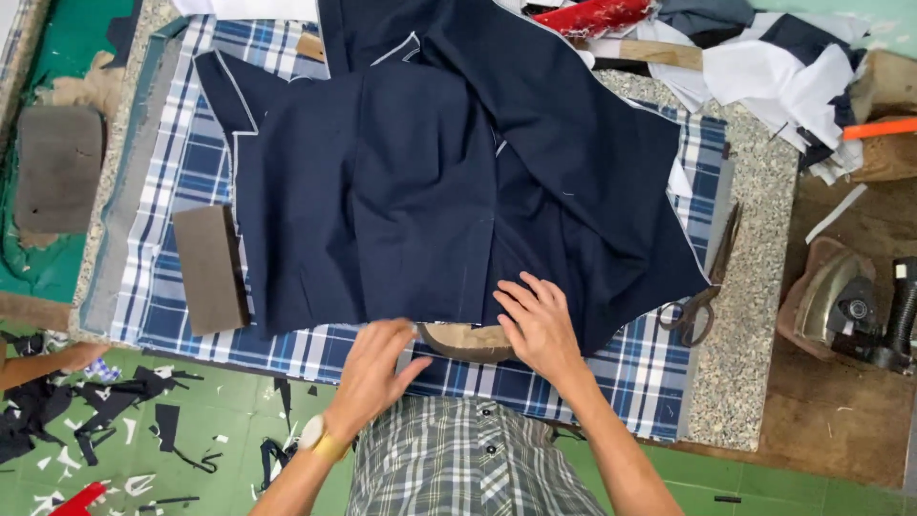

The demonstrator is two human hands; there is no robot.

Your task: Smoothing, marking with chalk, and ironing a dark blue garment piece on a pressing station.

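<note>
Dark navy cloth pieces (pixel 382 191) with chalk lines lie spread over a blue and white checked cover (pixel 181 162) on a speckled stone table. My right hand (pixel 537 323) lies flat, fingers spread, on the near edge of the navy cloth. My left hand (pixel 374 368) rests on the checked cover just below that edge, fingers loosely curled, touching a curved brown pattern piece (pixel 468 341) that sticks out from under the cloth between both hands.
A brown rectangular block (pixel 208 268) sits left of the cloth. Large scissors (pixel 702 301) lie at the table's right edge. An iron (pixel 845 301) stands on a wooden surface at right. Fabric scraps (pixel 764 67) pile at the back right and litter the green floor (pixel 143 440).
</note>
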